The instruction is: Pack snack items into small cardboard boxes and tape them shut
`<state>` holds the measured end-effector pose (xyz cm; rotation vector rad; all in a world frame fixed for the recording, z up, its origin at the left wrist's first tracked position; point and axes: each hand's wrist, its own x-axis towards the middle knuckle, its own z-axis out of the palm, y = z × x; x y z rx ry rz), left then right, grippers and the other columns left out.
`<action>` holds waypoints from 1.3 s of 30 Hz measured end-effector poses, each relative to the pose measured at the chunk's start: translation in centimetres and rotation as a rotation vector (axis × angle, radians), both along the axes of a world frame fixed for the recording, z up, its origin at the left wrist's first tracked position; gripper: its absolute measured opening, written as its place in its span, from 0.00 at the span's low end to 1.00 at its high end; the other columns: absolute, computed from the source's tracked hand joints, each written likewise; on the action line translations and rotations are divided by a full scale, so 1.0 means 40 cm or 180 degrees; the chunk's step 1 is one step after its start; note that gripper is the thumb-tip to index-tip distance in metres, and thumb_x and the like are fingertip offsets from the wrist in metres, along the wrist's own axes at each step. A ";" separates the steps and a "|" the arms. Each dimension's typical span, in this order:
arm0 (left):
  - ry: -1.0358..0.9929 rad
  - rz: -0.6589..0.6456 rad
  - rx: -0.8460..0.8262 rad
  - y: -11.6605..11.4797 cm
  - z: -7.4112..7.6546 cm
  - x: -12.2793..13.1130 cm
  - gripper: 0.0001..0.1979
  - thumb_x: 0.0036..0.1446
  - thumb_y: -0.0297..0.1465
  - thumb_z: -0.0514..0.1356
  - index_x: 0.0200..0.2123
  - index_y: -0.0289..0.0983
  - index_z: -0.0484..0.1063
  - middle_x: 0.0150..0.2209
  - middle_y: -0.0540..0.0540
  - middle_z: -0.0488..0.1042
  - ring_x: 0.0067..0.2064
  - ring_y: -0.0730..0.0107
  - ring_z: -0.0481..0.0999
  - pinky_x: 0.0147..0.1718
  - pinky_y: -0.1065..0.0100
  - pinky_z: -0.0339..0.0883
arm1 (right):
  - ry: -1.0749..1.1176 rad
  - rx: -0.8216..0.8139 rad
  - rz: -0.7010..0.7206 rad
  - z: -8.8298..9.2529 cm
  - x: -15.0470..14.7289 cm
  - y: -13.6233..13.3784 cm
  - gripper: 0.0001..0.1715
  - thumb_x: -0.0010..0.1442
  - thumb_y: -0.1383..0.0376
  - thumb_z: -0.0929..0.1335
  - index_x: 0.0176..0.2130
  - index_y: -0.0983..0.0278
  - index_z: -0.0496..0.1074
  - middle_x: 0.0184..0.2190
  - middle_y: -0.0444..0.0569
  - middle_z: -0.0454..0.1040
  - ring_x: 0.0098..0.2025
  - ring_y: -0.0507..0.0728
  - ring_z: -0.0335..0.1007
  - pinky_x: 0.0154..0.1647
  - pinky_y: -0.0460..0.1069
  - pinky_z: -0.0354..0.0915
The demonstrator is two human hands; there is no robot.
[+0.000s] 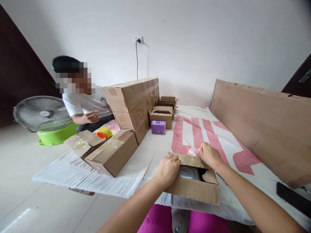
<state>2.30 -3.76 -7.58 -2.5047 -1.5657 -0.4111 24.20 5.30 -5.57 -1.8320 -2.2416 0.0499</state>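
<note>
A small open cardboard box (194,191) lies on the covered table in front of me, its near flap folded outward. Something pale grey, partly hidden, shows inside. My left hand (170,168) has its fingers curled over the box's left side and far flap. At the far flap's right end, my right hand (210,156) is closed in a pinch on a crumpled strip of clear tape (193,151), which runs along that flap.
Taped boxes (132,100) form a stack, with open boxes (161,116) and a purple pack (158,127) beside it. A yellow tape roll (104,133) tops two boxes at left. A co-worker (85,103) sits near a fan (45,113). A cardboard sheet (257,126) and phone (293,197) are at right.
</note>
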 end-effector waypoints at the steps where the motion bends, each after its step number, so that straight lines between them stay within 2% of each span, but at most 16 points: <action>1: -0.0005 0.0013 0.0000 -0.001 -0.001 0.000 0.09 0.57 0.21 0.55 0.27 0.37 0.70 0.33 0.46 0.74 0.36 0.64 0.72 0.36 0.64 0.67 | 0.0073 0.0060 -0.0080 -0.001 0.021 0.009 0.12 0.63 0.66 0.58 0.41 0.66 0.68 0.41 0.59 0.73 0.40 0.61 0.72 0.36 0.51 0.60; 3: -0.0038 0.0045 -0.0003 -0.002 -0.003 -0.001 0.09 0.57 0.21 0.55 0.27 0.37 0.70 0.33 0.47 0.74 0.36 0.64 0.72 0.36 0.65 0.67 | 0.0237 0.0164 -0.0216 -0.005 0.065 0.026 0.12 0.63 0.67 0.57 0.39 0.67 0.67 0.40 0.60 0.72 0.40 0.61 0.71 0.37 0.52 0.61; 6: -0.0088 0.0053 -0.0036 -0.002 -0.002 -0.001 0.08 0.57 0.21 0.56 0.27 0.37 0.70 0.33 0.47 0.74 0.37 0.64 0.72 0.35 0.65 0.67 | 0.0491 0.0261 -0.0174 -0.013 0.126 0.040 0.11 0.62 0.66 0.57 0.36 0.65 0.66 0.37 0.55 0.73 0.40 0.59 0.70 0.39 0.50 0.62; 10: -0.0214 0.0107 0.0009 -0.007 -0.001 -0.005 0.08 0.58 0.22 0.56 0.29 0.37 0.70 0.33 0.48 0.74 0.38 0.64 0.73 0.36 0.66 0.67 | 0.0727 0.0364 0.0013 -0.029 0.228 0.010 0.09 0.61 0.62 0.59 0.36 0.62 0.66 0.35 0.48 0.74 0.37 0.54 0.70 0.38 0.47 0.64; 12: -0.0261 0.0143 0.0055 -0.012 -0.003 -0.010 0.09 0.59 0.22 0.55 0.29 0.38 0.70 0.33 0.48 0.74 0.38 0.65 0.73 0.35 0.67 0.67 | 0.0761 0.0398 -0.0074 -0.041 0.303 -0.029 0.09 0.61 0.61 0.60 0.35 0.61 0.66 0.34 0.46 0.74 0.34 0.54 0.70 0.37 0.47 0.64; 16: -0.0225 0.0097 0.0168 -0.016 -0.006 -0.018 0.10 0.61 0.24 0.53 0.28 0.39 0.70 0.32 0.48 0.74 0.38 0.64 0.74 0.35 0.67 0.66 | 0.0626 0.0438 -0.0584 -0.080 0.484 -0.148 0.10 0.60 0.62 0.60 0.37 0.61 0.68 0.35 0.48 0.77 0.34 0.55 0.72 0.38 0.48 0.64; 19: -0.0183 0.0067 0.0222 -0.013 -0.003 -0.018 0.11 0.60 0.25 0.53 0.28 0.39 0.70 0.32 0.48 0.75 0.38 0.64 0.75 0.34 0.67 0.66 | 0.0338 0.0415 -0.0921 -0.127 0.594 -0.246 0.13 0.60 0.64 0.59 0.42 0.61 0.70 0.39 0.50 0.77 0.39 0.57 0.73 0.39 0.49 0.64; 21: -0.0156 0.0093 0.0232 -0.010 0.000 -0.016 0.11 0.60 0.25 0.53 0.27 0.40 0.70 0.32 0.48 0.75 0.37 0.64 0.75 0.32 0.68 0.65 | 0.0119 0.0366 -0.1116 -0.166 0.636 -0.302 0.17 0.60 0.66 0.60 0.47 0.60 0.70 0.39 0.50 0.78 0.37 0.58 0.73 0.36 0.50 0.62; 24: -0.0161 0.0131 0.0267 -0.008 0.001 -0.014 0.12 0.60 0.26 0.52 0.27 0.40 0.71 0.32 0.48 0.76 0.35 0.64 0.75 0.30 0.68 0.64 | -0.0139 0.0291 -0.1266 -0.233 0.642 -0.359 0.19 0.58 0.69 0.61 0.49 0.63 0.70 0.31 0.50 0.77 0.29 0.58 0.71 0.31 0.50 0.60; 27: -0.0157 0.0133 0.0275 -0.009 -0.003 -0.015 0.13 0.60 0.27 0.51 0.27 0.40 0.72 0.32 0.48 0.76 0.35 0.64 0.75 0.29 0.68 0.63 | -0.0289 0.0342 -0.1204 -0.298 0.602 -0.391 0.12 0.59 0.69 0.61 0.39 0.64 0.72 0.29 0.52 0.75 0.33 0.59 0.70 0.37 0.52 0.62; 30: -0.0130 0.0147 0.0243 -0.010 -0.008 -0.017 0.12 0.61 0.27 0.52 0.27 0.40 0.72 0.33 0.48 0.76 0.36 0.65 0.75 0.30 0.69 0.64 | -0.0325 0.0498 -0.1115 -0.346 0.559 -0.411 0.13 0.63 0.66 0.60 0.34 0.63 0.72 0.33 0.55 0.75 0.41 0.62 0.69 0.46 0.54 0.63; 33: -0.0149 0.0172 0.0166 -0.012 -0.008 -0.016 0.11 0.61 0.27 0.52 0.28 0.40 0.72 0.33 0.48 0.76 0.37 0.65 0.75 0.32 0.69 0.65 | -0.0288 0.0640 -0.1056 -0.383 0.547 -0.428 0.16 0.64 0.65 0.58 0.36 0.64 0.73 0.39 0.59 0.76 0.46 0.63 0.68 0.53 0.56 0.62; 39: -0.0402 0.0308 -0.0050 -0.019 0.011 -0.005 0.09 0.60 0.26 0.53 0.30 0.40 0.71 0.36 0.48 0.74 0.38 0.67 0.75 0.35 0.70 0.66 | -0.0318 0.0999 -0.1047 -0.443 0.583 -0.439 0.19 0.60 0.63 0.59 0.38 0.64 0.77 0.45 0.61 0.74 0.46 0.65 0.70 0.51 0.59 0.66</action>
